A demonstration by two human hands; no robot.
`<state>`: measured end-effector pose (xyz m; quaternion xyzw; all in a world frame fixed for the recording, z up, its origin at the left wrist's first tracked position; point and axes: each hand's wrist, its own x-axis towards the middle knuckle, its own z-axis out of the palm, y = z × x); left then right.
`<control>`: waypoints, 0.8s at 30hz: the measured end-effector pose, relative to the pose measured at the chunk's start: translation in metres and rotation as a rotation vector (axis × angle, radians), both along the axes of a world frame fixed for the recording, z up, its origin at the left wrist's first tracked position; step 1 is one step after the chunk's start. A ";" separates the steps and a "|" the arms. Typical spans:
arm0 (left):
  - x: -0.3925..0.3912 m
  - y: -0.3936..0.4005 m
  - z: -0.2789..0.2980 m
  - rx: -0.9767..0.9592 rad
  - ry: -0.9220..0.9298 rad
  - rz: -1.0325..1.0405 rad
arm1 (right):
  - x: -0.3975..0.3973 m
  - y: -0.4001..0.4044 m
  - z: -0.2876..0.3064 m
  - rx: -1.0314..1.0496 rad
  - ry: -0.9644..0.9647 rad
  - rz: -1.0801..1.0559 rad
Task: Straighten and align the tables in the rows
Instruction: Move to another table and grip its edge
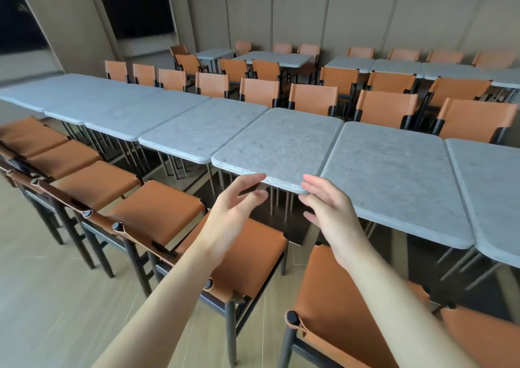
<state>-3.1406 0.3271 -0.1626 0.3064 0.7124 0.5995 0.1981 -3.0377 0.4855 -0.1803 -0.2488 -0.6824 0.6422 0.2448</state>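
A row of grey stone-topped tables runs from far left to right. The middle table sits slightly out of line with its neighbours, its near edge ahead of the left table and short of the right table. My left hand hovers at that table's near edge with relaxed fingers, thumb just under the rim. At the table's near right corner, my right hand has straight fingers and its fingertips touch or almost touch the edge. Neither hand holds anything.
Orange leather chairs with black frames line the near side; one chair lies under my left arm and another chair under my right. More chairs and tables fill the rows behind. Wooden floor lies at the lower left.
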 end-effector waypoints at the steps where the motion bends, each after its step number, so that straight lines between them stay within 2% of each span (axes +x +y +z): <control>1: -0.002 -0.004 0.001 -0.002 0.000 0.000 | -0.002 -0.004 0.002 -0.004 0.002 0.000; 12: -0.058 -0.010 -0.006 -0.047 -0.044 -0.028 | -0.054 -0.008 -0.004 -0.025 -0.059 -0.049; 24: -0.201 0.028 -0.002 -0.165 -0.045 -0.040 | -0.200 0.023 -0.022 -0.120 -0.075 -0.036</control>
